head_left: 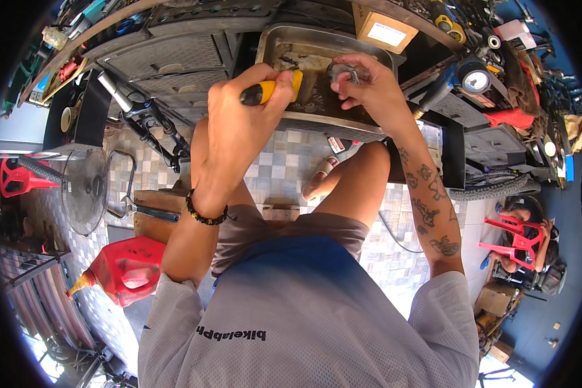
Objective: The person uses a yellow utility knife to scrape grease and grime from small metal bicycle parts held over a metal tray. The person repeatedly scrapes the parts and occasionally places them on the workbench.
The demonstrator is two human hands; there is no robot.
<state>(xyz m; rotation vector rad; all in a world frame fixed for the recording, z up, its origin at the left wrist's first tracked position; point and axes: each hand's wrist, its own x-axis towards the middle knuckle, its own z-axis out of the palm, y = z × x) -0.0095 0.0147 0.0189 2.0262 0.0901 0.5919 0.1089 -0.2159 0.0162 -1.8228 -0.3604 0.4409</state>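
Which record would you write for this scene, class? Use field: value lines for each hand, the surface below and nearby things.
Left hand: grips a yellow-and-black tool
Right hand: holds a small grey object, kind unclear
Below hands: metal tray with brownish residue
Left side: bicycle fork, fan, red container with yellow spout

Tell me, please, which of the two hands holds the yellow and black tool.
The left hand: it grips the tool, and its wrist wears a dark bracelet. The right hand holds a small grey object.
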